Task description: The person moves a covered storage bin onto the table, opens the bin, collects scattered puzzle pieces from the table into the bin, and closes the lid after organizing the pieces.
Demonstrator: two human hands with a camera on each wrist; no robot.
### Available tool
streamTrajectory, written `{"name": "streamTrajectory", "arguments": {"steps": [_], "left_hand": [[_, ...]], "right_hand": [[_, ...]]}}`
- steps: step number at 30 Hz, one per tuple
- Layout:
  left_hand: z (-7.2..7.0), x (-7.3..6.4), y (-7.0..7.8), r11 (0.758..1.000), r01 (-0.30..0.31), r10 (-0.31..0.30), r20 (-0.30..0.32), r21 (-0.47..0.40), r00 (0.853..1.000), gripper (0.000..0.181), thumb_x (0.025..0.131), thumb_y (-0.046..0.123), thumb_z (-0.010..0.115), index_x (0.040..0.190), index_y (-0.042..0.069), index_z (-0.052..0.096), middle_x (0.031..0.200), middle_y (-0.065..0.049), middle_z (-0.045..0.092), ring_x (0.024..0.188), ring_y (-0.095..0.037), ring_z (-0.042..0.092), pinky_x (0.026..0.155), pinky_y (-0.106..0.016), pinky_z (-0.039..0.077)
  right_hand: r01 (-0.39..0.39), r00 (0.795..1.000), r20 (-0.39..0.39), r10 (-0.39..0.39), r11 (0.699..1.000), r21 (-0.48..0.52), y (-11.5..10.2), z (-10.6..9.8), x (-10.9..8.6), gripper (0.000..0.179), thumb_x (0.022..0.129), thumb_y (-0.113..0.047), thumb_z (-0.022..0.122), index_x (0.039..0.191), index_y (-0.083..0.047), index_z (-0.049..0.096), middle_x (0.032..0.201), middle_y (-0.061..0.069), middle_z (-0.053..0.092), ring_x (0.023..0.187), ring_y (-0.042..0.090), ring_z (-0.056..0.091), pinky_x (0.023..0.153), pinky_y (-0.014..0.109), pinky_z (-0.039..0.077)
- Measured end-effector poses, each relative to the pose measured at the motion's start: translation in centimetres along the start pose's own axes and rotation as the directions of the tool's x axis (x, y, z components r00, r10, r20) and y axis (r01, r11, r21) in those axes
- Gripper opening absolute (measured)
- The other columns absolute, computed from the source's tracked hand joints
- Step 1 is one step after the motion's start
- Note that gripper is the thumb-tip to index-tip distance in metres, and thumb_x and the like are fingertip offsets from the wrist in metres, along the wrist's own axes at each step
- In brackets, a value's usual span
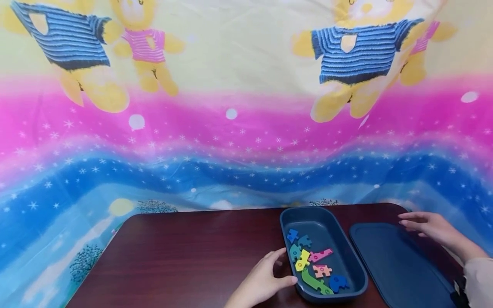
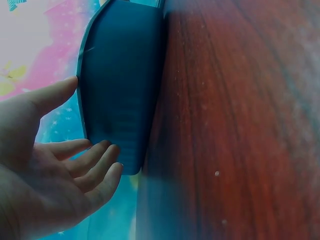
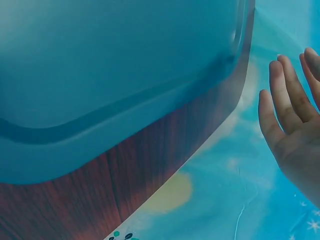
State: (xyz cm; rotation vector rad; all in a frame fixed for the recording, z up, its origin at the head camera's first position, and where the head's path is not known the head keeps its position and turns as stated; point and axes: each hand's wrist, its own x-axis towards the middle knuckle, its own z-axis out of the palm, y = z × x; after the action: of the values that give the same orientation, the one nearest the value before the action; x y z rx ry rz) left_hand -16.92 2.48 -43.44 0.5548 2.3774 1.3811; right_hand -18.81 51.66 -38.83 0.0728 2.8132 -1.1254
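Note:
A dark blue-grey open box stands on the table at the right of centre in the head view. Inside lie several coloured puzzle pieces, among them a yellow one, a pink one and a green one. My left hand is at the box's left side, thumb and fingertips right at the rim, fingers loosely bent. The left wrist view shows the box's outer wall beside those fingers. My right hand hovers by the far right corner of a flat lid, fingers extended and holding nothing.
The dark red-brown wooden table has rounded far corners. Behind it hangs a printed cloth with teddy bears and snowflakes, which also runs down both sides. The lid lies close along the box's right side.

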Motion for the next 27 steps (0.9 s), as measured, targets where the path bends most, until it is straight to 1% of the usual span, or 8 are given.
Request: {"name": "streamTrajectory", "arguments": {"steps": [2,5,10,11,15,18,24,27], "left_hand": [[-0.1,-0.1,0.0,1.000,-0.002,0.002,0.006,0.002,1.000,0.067,0.085,0.036,0.079,0.142,0.012,0.053,0.124,0.000,0.059,0.107,-0.020,0.058,0.089,-0.046,0.051],[-0.3,-0.2,0.0,1.000,-0.004,0.004,0.007,0.012,1.000,0.067,0.085,0.036,0.079,0.142,0.012,0.053,0.124,0.000,0.059,0.108,-0.020,0.058,0.089,-0.046,0.051],[-0.4,-0.3,0.1,1.000,-0.001,0.001,0.002,0.026,1.000,0.068,0.084,0.037,0.080,0.142,0.013,0.053,0.124,0.000,0.059,0.109,-0.021,0.058,0.090,-0.047,0.050],[-0.4,-0.3,0.1,1.000,-0.002,0.002,-0.002,0.031,1.000,0.068,0.084,0.037,0.080,0.142,0.012,0.053,0.123,0.001,0.060,0.109,-0.020,0.058,0.090,-0.047,0.050],[-0.5,-0.3,0.1,0.999,0.004,-0.003,-0.008,0.036,1.000,0.069,0.084,0.037,0.080,0.141,0.012,0.053,0.121,0.002,0.060,0.108,-0.020,0.058,0.090,-0.047,0.050],[-0.5,-0.3,0.0,1.000,0.015,-0.015,-0.002,0.023,1.000,0.068,0.084,0.037,0.080,0.142,0.013,0.053,0.121,0.002,0.060,0.108,-0.021,0.058,0.090,-0.049,0.050],[-0.5,-0.4,-0.1,1.000,0.015,-0.015,0.005,0.001,1.000,0.068,0.085,0.037,0.079,0.142,0.012,0.052,0.122,0.001,0.060,0.108,-0.021,0.058,0.090,-0.050,0.049],[-0.7,-0.5,-0.1,1.000,0.006,-0.006,-0.003,0.008,1.000,0.068,0.084,0.036,0.080,0.142,0.012,0.052,0.121,0.001,0.060,0.107,-0.021,0.058,0.090,-0.049,0.049]], "right_hand": [[-0.003,1.000,0.009,0.003,1.000,0.011,0.4,-0.1,0.1,0.055,0.105,-0.030,0.050,0.136,0.016,0.046,0.125,0.035,0.058,0.096,0.016,0.069,0.084,0.048,0.054],[0.001,1.000,0.016,-0.002,1.000,0.009,1.2,-0.2,0.4,0.052,0.106,-0.028,0.049,0.135,0.015,0.048,0.125,0.035,0.058,0.096,0.017,0.069,0.083,0.048,0.054],[0.006,1.000,0.019,-0.006,1.000,0.013,2.3,-0.1,0.8,0.046,0.105,-0.024,0.052,0.131,0.014,0.053,0.123,0.034,0.059,0.092,0.009,0.068,0.083,0.050,0.054],[0.004,1.000,0.020,-0.005,1.000,0.018,2.4,0.0,0.9,0.046,0.105,-0.024,0.052,0.131,0.014,0.053,0.123,0.033,0.060,0.092,0.009,0.068,0.084,0.051,0.054],[0.006,1.000,0.028,-0.006,1.000,0.022,2.7,0.1,1.4,0.047,0.104,-0.022,0.054,0.133,0.015,0.051,0.124,0.033,0.059,0.100,0.027,0.067,0.084,0.053,0.053],[0.006,0.999,0.034,-0.006,1.000,0.012,2.8,0.3,1.7,0.049,0.104,-0.022,0.053,0.134,0.016,0.048,0.126,0.035,0.057,0.106,0.041,0.063,0.083,0.054,0.053],[0.007,1.000,0.021,-0.007,1.000,-0.019,2.8,1.0,2.1,0.051,0.106,-0.022,0.049,0.136,0.019,0.044,0.127,0.039,0.054,0.108,0.046,0.061,0.084,0.054,0.052],[0.008,1.000,0.014,-0.008,1.000,-0.015,2.6,1.3,2.4,0.053,0.106,-0.024,0.049,0.137,0.018,0.043,0.129,0.038,0.052,0.109,0.046,0.061,0.086,0.053,0.052]]}}
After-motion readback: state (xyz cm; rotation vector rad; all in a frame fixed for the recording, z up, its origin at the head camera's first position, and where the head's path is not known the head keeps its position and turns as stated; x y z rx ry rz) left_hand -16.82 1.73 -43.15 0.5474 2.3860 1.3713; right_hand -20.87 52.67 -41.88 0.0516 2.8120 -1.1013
